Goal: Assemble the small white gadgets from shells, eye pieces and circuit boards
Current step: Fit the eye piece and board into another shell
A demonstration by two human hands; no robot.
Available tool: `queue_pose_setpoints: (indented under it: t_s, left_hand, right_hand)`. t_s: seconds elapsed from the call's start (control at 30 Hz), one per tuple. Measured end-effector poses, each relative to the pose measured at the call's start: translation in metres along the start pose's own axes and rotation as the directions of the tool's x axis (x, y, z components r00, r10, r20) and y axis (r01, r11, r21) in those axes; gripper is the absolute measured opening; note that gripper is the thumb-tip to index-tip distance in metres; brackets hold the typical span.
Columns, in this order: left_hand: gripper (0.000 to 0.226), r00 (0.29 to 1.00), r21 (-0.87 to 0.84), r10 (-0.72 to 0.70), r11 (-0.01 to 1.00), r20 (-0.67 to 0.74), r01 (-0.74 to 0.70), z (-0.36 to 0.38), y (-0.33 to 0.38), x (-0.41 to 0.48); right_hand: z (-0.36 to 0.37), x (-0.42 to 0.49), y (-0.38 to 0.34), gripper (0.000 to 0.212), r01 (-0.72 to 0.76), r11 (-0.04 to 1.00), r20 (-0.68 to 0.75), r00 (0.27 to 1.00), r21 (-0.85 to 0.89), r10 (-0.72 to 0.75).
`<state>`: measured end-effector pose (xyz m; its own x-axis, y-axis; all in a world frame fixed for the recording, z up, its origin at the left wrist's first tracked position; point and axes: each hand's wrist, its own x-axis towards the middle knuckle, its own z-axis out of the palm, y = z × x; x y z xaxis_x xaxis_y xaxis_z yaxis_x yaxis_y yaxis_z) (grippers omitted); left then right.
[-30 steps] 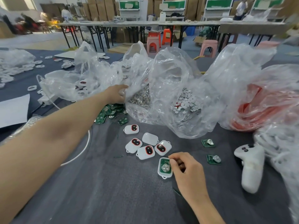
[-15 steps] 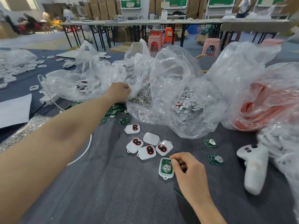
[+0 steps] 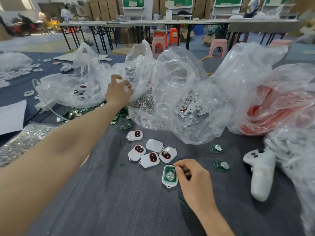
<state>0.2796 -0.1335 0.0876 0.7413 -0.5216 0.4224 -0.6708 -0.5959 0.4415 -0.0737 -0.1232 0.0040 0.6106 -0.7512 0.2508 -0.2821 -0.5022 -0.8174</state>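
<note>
My right hand pinches the right edge of an open white shell with a green circuit board seated in it, flat on the grey cloth. Just beyond it lie several closed white gadgets with red-ringed eye pieces and one plain white shell. My left hand reaches far forward into a clear plastic bag of shells. Its fingers are curled around a small white shell piece. Two loose circuit boards lie to the right.
A heap of green boards sits under my left forearm. Clear bags hold metal rings and small white round pieces. A bag of red parts and a white handheld controller are at right.
My left hand has left the bag's edge, risen a little further into the bag and closed around a small white piece. My right hand stays on the shell with the board.
</note>
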Motion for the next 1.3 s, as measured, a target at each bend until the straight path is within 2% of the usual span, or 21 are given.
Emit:
queue_pose_setpoints:
  t_s: [0.13,0.27,0.33,0.43,0.57,0.63,0.7,0.77,0.83,0.93,0.97,1.03,1.07,1.1,1.17,1.3]
  left_hand:
    - [0.018,0.998,-0.179,-0.02,0.984,-0.053,0.01,-0.024,0.01,0.014]
    - [0.022,0.98,-0.394,-0.172,0.912,-0.104,0.118,-0.047,0.03,0.022]
    - [0.019,0.984,-0.538,-0.177,0.833,-0.037,0.13,-0.057,0.04,0.02]
    - [0.007,0.982,-0.735,-0.15,0.653,0.112,0.183,-0.073,0.055,-0.009]
    - [0.01,0.942,-0.757,-0.097,0.572,0.321,0.317,-0.068,0.066,-0.098]
    - [0.01,0.903,-0.738,0.004,0.578,0.43,0.348,-0.057,0.07,-0.158]
    - [0.009,0.831,-0.72,0.144,0.591,0.537,0.363,-0.048,0.073,-0.206]
    - [0.006,0.769,-0.71,0.226,0.594,0.598,0.378,-0.043,0.074,-0.236]
    - [0.006,0.745,-0.704,0.242,0.59,0.621,0.395,-0.042,0.073,-0.247]
    - [0.019,0.807,-0.703,0.166,0.608,0.567,0.369,-0.042,0.067,-0.248]
    - [0.021,0.849,-0.686,0.128,0.655,0.512,0.315,-0.042,0.062,-0.248]
    - [0.024,0.927,-0.515,0.119,0.852,0.356,0.089,-0.043,0.047,-0.247]
    - [0.028,0.947,-0.379,0.16,0.924,0.279,-0.044,-0.044,0.041,-0.248]
    - [0.032,0.954,-0.283,0.215,0.947,0.208,-0.152,-0.044,0.036,-0.25]
    - [0.035,0.954,-0.252,0.282,0.935,0.102,-0.25,-0.043,0.035,-0.257]
    - [0.034,0.948,-0.408,0.315,0.871,0.038,-0.273,-0.039,0.053,-0.269]
  right_hand:
    - [-0.001,0.0,-0.001,0.036,0.007,1.0,0.001,1.0,0.002,-0.007]
    - [-0.001,0.0,-0.001,0.03,0.012,1.0,-0.002,1.0,0.001,-0.012]
    - [-0.001,-0.001,0.0,0.026,0.009,1.0,0.001,1.0,0.004,-0.009]
    - [-0.003,-0.002,-0.001,0.024,0.001,1.0,0.009,1.0,0.009,-0.001]
    - [-0.005,-0.004,-0.008,0.025,-0.035,0.984,-0.04,0.998,0.176,0.043]
    - [-0.008,-0.007,-0.013,0.02,-0.028,0.95,-0.088,0.994,0.311,0.058]
    - [-0.012,-0.011,-0.019,0.025,-0.014,0.898,-0.079,0.995,0.44,0.055]
    - [-0.015,-0.013,-0.021,0.026,-0.026,0.86,-0.036,0.998,0.51,0.051]
    - [-0.018,-0.013,-0.022,0.013,-0.048,0.837,-0.019,0.997,0.544,0.069]
    - [-0.017,-0.011,-0.019,0.015,-0.128,0.776,-0.001,0.987,0.618,0.163]
    - [-0.018,-0.01,-0.017,0.016,-0.155,0.757,0.005,0.981,0.635,0.196]
    - [-0.02,-0.009,-0.014,0.017,-0.208,0.717,0.028,0.967,0.665,0.254]
    - [-0.021,-0.009,-0.013,0.019,-0.229,0.701,0.043,0.961,0.676,0.273]
    - [-0.021,-0.009,-0.012,0.021,-0.25,0.686,0.062,0.956,0.683,0.286]
    - [-0.021,-0.009,-0.011,0.023,-0.294,0.645,0.105,0.943,0.705,0.315]
    - [-0.023,-0.009,-0.013,0.025,-0.323,0.519,0.16,0.929,0.791,0.334]
